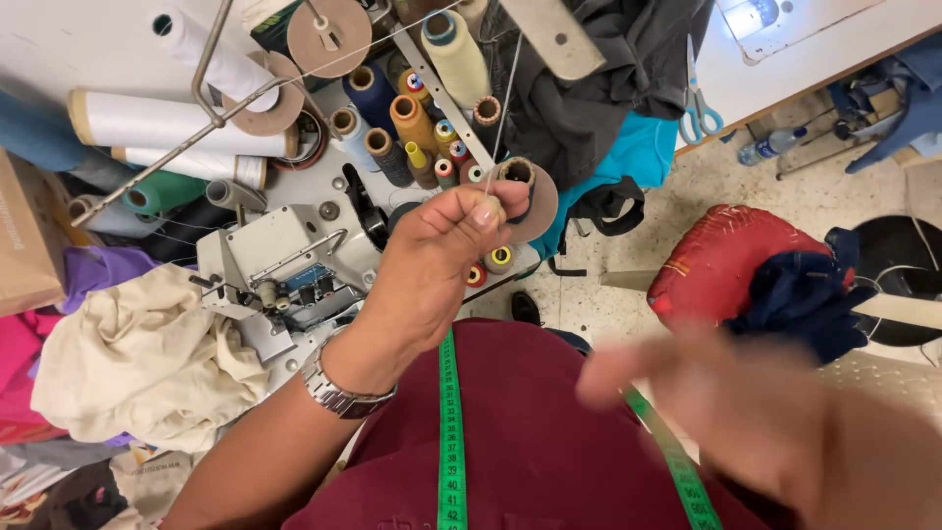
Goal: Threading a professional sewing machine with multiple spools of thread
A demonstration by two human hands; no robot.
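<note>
Your left hand (pixel 446 231) pinches a white thread (pixel 505 108) running up toward twelve o'clock, above the sewing machine (pixel 285 270); not yet threaded through it. Your right hand (pixel 775 412), at four o'clock, is blurred, seemingly open and empty.

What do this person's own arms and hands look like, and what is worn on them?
Both arms are bare, with no sleeve in view and no gloves. The left hand has a silver metal link wristwatch on its wrist. The right hand is close to the camera and blurred, so rings or other details cannot be told.
</note>
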